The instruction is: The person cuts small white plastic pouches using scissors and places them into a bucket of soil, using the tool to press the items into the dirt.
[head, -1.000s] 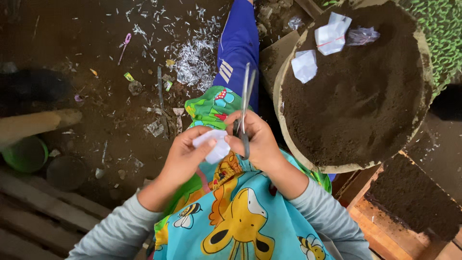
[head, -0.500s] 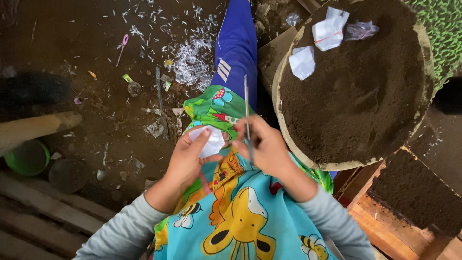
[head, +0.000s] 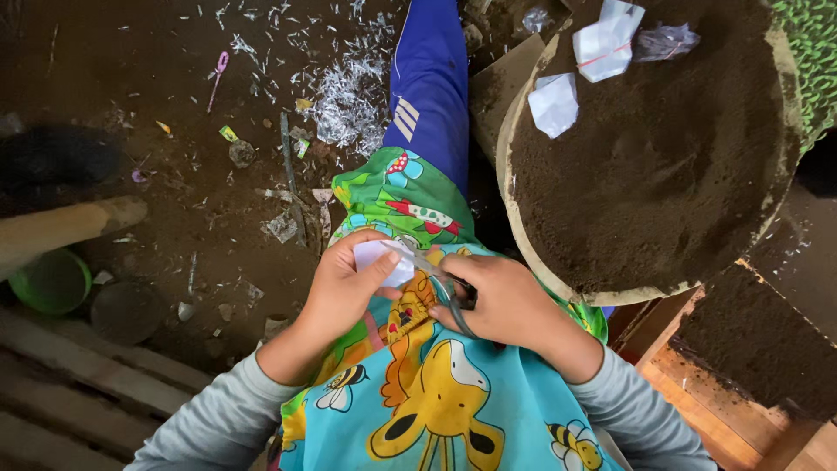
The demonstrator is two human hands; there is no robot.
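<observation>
My left hand point(head: 343, 286) pinches a small white piece of paper point(head: 382, 258) over my lap. My right hand point(head: 501, 301) grips a pair of scissors point(head: 438, 283), whose blades reach left to the paper's edge. Both hands rest above a colourful cartoon-print cloth point(head: 436, 392) that covers my legs. A blue trouser leg point(head: 429, 87) stretches away from me towards the top of the view.
A large round tray of dark soil point(head: 671, 148) sits at the right, with white folded paper pieces point(head: 554, 103) on it. Paper shreds point(head: 344, 87) litter the dirt floor. A green bowl point(head: 48, 281) and wooden planks point(head: 78, 392) lie at left.
The scissors swung from pointing upright to lying across towards the paper. Both hands dropped lower onto my lap.
</observation>
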